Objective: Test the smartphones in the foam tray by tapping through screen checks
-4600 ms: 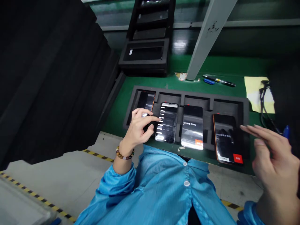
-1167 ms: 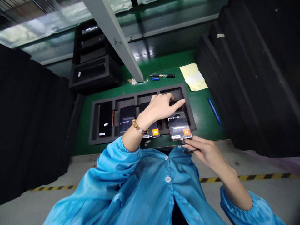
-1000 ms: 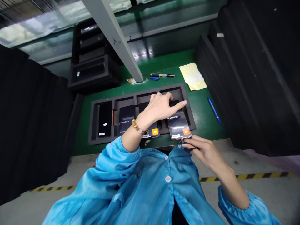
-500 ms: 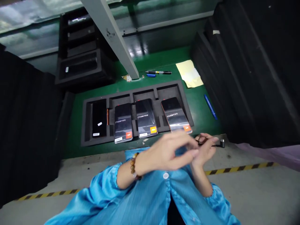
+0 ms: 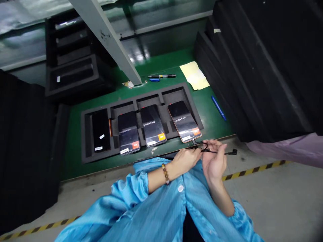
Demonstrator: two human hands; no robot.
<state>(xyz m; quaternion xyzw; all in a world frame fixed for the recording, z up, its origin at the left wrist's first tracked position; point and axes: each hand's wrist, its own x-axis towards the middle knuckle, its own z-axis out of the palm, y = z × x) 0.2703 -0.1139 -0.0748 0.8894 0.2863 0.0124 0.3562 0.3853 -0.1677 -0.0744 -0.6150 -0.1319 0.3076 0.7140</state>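
Note:
My left hand (image 5: 185,159), a beaded bracelet at its wrist, is closed with its fingertips pinching a thin black cable (image 5: 213,152). Palm turned up, my right hand (image 5: 214,161) curls its fingers round the same cable, and the cable's black plug (image 5: 234,152) sticks out to the right. Just above the hands, a phone (image 5: 185,122) with a lit screen lies askew over the tray's front edge; a short grey connector shows at its lower end. Two similar lit phones, one in the middle (image 5: 152,124) and one further left (image 5: 128,132), rest on the black foam tray (image 5: 83,137).
A dark-screened phone (image 5: 101,131) lies in the tray's left slot. Behind are a black pen (image 5: 163,76), a blue cap (image 5: 154,80) and yellow paper (image 5: 194,75). A blue pen (image 5: 218,108) lies right. Stacked black foam trays flank the green table (image 5: 171,62); a grey post (image 5: 111,40) stands behind.
My left hand has drawn back from over my right hand and turned knuckles up, now lower beside the phone's end. The cable shows more fully between both hands. The whole view has shifted slightly.

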